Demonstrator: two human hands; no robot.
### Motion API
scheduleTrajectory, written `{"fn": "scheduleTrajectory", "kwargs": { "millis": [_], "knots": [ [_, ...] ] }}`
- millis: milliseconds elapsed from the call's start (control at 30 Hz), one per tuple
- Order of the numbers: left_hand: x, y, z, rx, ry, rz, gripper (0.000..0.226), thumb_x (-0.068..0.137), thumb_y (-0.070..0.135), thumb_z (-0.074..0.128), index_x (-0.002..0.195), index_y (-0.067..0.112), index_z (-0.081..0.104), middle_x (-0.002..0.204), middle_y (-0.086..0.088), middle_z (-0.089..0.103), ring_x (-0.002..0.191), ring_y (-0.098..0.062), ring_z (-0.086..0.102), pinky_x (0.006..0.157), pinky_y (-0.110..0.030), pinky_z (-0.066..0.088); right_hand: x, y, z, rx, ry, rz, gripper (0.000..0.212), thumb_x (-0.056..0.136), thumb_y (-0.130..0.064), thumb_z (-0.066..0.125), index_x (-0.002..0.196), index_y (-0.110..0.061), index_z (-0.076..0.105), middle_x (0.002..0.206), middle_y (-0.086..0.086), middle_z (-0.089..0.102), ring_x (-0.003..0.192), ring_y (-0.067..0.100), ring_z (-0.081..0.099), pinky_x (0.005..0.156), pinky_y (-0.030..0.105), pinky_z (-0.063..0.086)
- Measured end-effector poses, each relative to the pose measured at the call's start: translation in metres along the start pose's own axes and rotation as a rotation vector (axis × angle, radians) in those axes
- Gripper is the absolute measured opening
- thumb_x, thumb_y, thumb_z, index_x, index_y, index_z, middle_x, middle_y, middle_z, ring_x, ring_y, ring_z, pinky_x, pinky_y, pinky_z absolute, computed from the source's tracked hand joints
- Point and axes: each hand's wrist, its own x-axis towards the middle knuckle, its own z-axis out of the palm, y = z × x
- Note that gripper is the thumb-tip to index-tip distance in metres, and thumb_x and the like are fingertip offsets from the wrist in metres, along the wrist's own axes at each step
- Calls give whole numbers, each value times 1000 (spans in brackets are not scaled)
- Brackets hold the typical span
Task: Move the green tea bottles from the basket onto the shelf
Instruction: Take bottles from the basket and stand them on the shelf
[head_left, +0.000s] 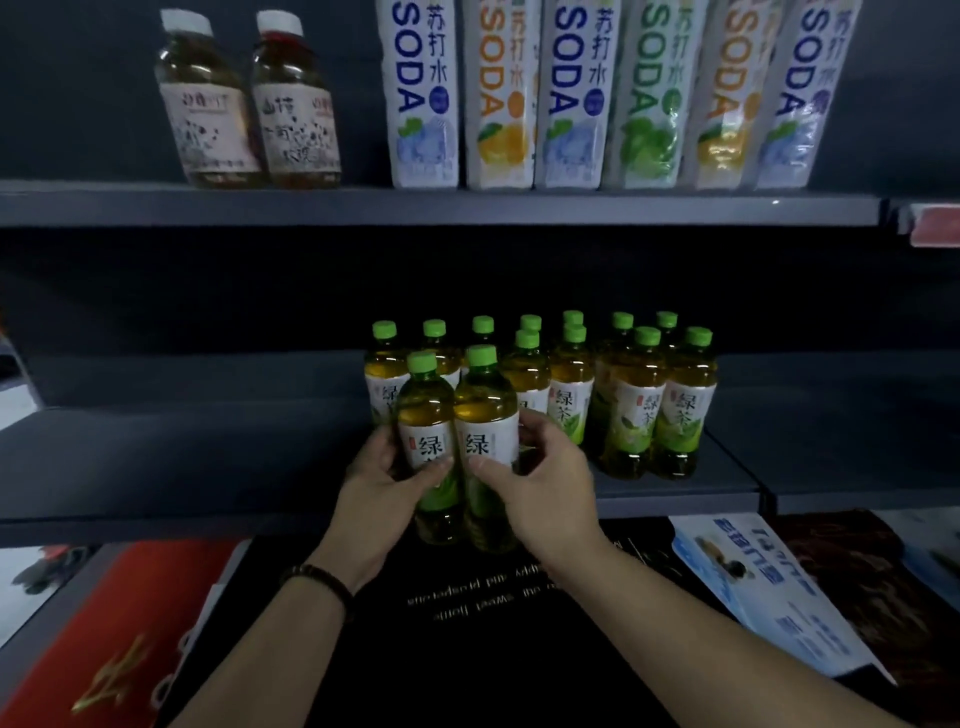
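Note:
Two green tea bottles with green caps stand upright side by side at the front edge of the dark middle shelf (182, 467). My left hand (384, 488) grips the left bottle (426, 410) around its label. My right hand (540, 483) grips the right bottle (485, 405) the same way. Their bases hang just past the shelf's front lip. Behind and to the right, several more green tea bottles (634, 405) stand in rows on the shelf. The basket is not in view.
The upper shelf (415, 208) holds two brown tea bottles (249, 104) and several tall soda packs (571, 93). Below the middle shelf lie a black printed sheet (498, 613), a red sheet (119, 623) and a blue leaflet (769, 582).

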Motion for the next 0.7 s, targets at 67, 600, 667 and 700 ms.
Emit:
{"fn": "scheduleTrajectory", "kwargs": {
  "millis": [67, 600, 667, 700],
  "knots": [
    [19, -7, -3, -8, 36, 12, 54, 89, 14, 86, 136, 30, 67, 131, 7, 78, 125, -17, 72, 108, -50, 58, 16, 4, 12, -55, 3, -48, 54, 87, -15, 86, 127, -36, 57, 107, -29, 66, 94, -22, 60, 91, 10, 54],
    [60, -30, -16, 141, 132, 220, 49, 95, 20, 81, 135, 43, 64, 124, 22, 74, 109, 8, 70, 92, -25, 59, 67, 44, 65, -456, 184, -236, 60, 92, -12, 77, 143, -24, 46, 134, -3, 69, 125, 16, 66, 101, 44, 59],
    [60, -37, -13, 171, 161, 214, 56, 95, 19, 81, 145, 36, 61, 130, 22, 71, 114, 5, 68, 97, -29, 58, 69, 46, 66, -464, 188, -232, 62, 92, -10, 76, 144, -21, 45, 135, 1, 68, 127, 19, 65, 103, 46, 58],
    [59, -41, -10, 195, 172, 210, 64, 94, 17, 82, 150, 34, 57, 135, 21, 69, 118, 1, 68, 98, -29, 58, 69, 46, 67, -474, 189, -233, 64, 91, -8, 76, 146, -19, 44, 137, 3, 66, 130, 21, 63, 105, 46, 56]
  ]
}}
